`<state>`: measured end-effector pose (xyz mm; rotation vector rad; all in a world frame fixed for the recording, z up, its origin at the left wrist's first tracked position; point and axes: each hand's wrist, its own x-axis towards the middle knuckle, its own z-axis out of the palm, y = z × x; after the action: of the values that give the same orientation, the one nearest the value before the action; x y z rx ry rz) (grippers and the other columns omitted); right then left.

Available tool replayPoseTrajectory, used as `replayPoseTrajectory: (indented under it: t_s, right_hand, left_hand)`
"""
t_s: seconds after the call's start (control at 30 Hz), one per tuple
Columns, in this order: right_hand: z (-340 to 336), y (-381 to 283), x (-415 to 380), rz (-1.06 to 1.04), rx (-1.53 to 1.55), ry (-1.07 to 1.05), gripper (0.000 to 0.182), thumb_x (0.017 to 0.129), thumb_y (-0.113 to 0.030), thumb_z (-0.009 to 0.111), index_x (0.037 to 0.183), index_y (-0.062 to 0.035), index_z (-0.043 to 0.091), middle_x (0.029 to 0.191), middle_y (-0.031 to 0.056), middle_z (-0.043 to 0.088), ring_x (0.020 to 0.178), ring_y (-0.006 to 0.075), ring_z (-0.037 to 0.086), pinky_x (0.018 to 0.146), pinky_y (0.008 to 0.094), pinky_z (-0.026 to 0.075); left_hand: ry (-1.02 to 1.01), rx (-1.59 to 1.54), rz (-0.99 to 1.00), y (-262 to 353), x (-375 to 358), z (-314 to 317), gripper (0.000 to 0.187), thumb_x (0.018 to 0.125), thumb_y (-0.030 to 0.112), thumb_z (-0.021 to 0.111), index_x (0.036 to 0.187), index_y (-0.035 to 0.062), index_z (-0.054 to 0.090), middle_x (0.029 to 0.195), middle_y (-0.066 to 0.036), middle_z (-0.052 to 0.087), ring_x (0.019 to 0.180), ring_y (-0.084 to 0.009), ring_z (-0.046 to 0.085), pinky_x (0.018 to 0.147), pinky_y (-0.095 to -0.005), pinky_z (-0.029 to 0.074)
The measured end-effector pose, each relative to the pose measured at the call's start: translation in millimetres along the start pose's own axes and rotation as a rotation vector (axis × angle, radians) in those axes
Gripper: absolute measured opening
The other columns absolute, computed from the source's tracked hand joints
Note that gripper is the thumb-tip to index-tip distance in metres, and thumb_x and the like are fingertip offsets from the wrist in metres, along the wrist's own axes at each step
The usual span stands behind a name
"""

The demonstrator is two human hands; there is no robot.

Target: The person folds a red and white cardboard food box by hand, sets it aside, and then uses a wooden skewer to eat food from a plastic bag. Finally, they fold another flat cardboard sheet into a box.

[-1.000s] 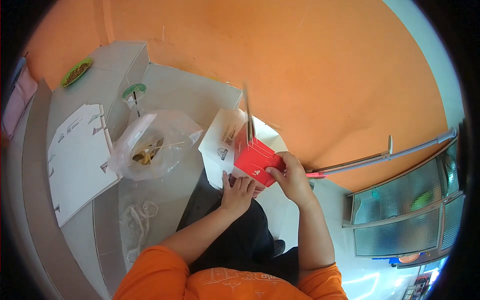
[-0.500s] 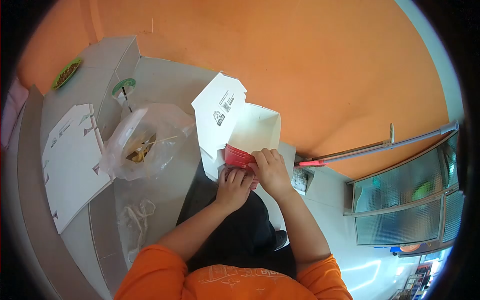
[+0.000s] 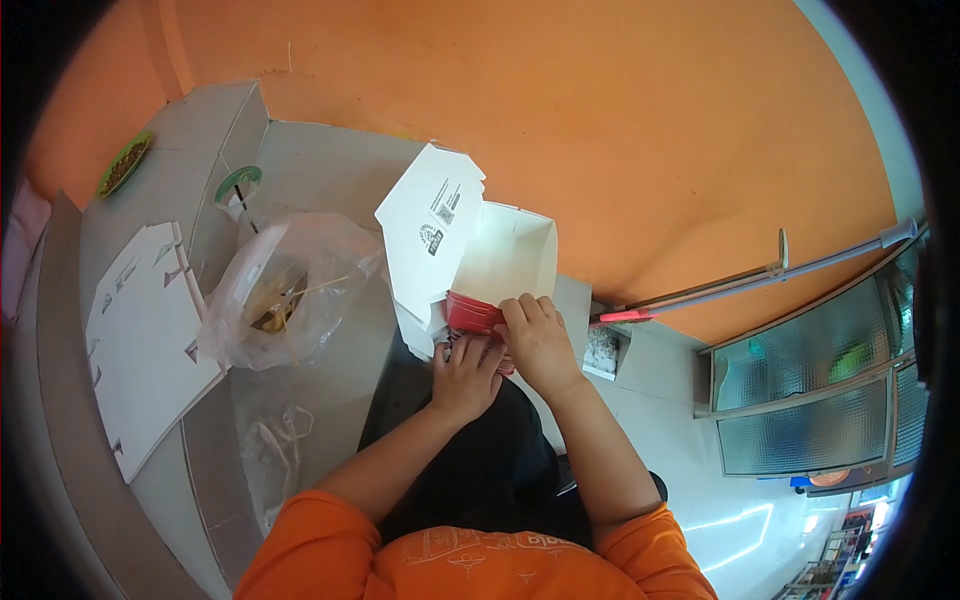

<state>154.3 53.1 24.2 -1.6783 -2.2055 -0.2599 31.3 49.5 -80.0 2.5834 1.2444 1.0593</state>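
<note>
A white cardboard box (image 3: 515,245) stands with its lid folded open to the left, printed with a black logo and a QR code. In front of it, over my lap, is a stack of red printed cards or sleeves (image 3: 472,313); its exact kind is hard to make out. My right hand (image 3: 543,345) is closed on the right part of the red stack, thumb and fingers pinching it. Just below, my left hand (image 3: 466,382) has its fingers curled over the stack's lower part. The fingers partly hide the red pieces.
Flat white box blanks (image 3: 145,350) lie stacked at left. Between them and the box sits a clear plastic bag (image 3: 290,290) with food scraps, near a plastic cup (image 3: 240,190). A green plate (image 3: 125,165) is farther back. A long-handled pole (image 3: 780,278) leans against the orange wall.
The view has shifted slightly. Both hands stay on the red stack, with only small finger movement.
</note>
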Motion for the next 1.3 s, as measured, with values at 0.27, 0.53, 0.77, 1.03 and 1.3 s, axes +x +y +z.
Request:
replayPoseTrajectory:
  t_s: [0.27,0.53,0.77,1.03,1.3]
  right_hand:
    - [1.1,3.3,3.7,-0.005,0.034,0.008,0.025,0.075,-0.014,0.064,0.095,-0.0081,0.051,0.090,0.0079,0.052,0.089,0.0271,0.053,0.072,0.0393,0.047]
    - [-16.7,-3.4,10.4,0.036,0.146,0.064,0.029,0.075,-0.011,0.067,0.101,-0.0070,0.055,0.088,0.0087,0.055,0.086,0.0285,0.054,0.074,0.0381,0.047]
    - [-6.3,1.5,7.8,-0.009,0.048,0.011,0.029,0.078,-0.016,0.063,0.103,-0.0068,0.053,0.091,0.0071,0.052,0.092,0.0258,0.052,0.074,0.0385,0.047]
    - [5.2,9.8,-1.6,-0.066,0.024,0.071,0.029,0.078,-0.015,0.065,0.104,-0.0070,0.054,0.089,0.0072,0.052,0.084,0.0266,0.052,0.074,0.0371,0.045]
    - [18.2,9.0,-12.5,-0.079,0.014,0.104,0.025,0.081,-0.015,0.062,0.103,-0.0075,0.053,0.089,0.0068,0.052,0.085,0.0259,0.051,0.073,0.0376,0.044]
  left_hand:
    - [-0.003,-0.057,-0.127,0.5,0.9,5.3,0.047,0.071,0.022,0.067,0.116,0.0148,0.054,0.119,-0.013,0.044,0.116,-0.0331,0.040,0.095,-0.0597,0.029]
    - [0.017,-0.037,-0.042,-7.9,-2.1,10.3,0.045,0.073,0.020,0.064,0.115,0.0110,0.053,0.113,-0.015,0.043,0.110,-0.0355,0.040,0.093,-0.0597,0.029]
    - [0.004,-0.046,-0.048,-5.6,-0.8,8.1,0.047,0.071,0.019,0.063,0.117,0.0129,0.054,0.116,-0.014,0.045,0.113,-0.0347,0.040,0.093,-0.0577,0.029]
    - [0.018,-0.118,-0.011,-8.8,-0.4,9.3,0.037,0.068,0.015,0.063,0.105,0.0148,0.062,0.115,-0.008,0.050,0.112,-0.0314,0.042,0.091,-0.0522,0.030]
    - [0.004,-0.104,0.039,-6.0,-0.3,7.2,0.039,0.068,0.017,0.064,0.106,0.0116,0.059,0.115,-0.006,0.052,0.112,-0.0302,0.041,0.088,-0.0500,0.028]
